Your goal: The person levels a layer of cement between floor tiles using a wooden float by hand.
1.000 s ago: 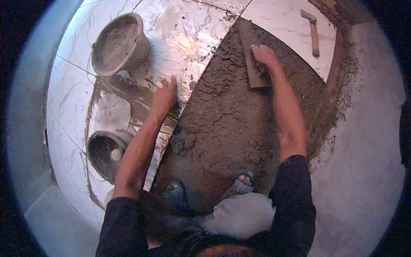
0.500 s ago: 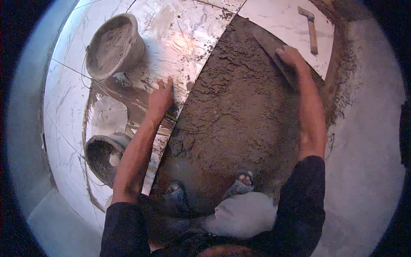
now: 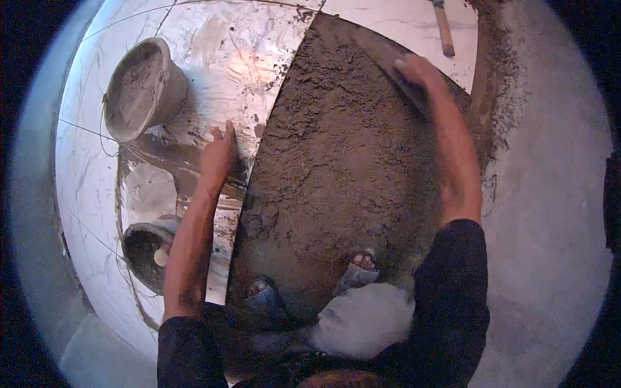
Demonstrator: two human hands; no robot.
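Trowel [image 3: 412, 94] moved right across mortar [image 3: 323, 142]; right hand [image 3: 417, 70], blurred, seems clenched on it. Left hand [image 3: 218, 155], fingers parted, over tile [image 3: 239, 97] left of mortar.

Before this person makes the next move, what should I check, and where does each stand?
1. Right hand gripping the trowel: ok.
2. Trowel flat on the mortar-like layer: cannot tell, blurred.
3. Layer smooth throughout: not ok, lumpy in places.
4. Left hand off the layer: ok, over stained tiles.
5. Hammer apart from the trowel: ok, on white tile.
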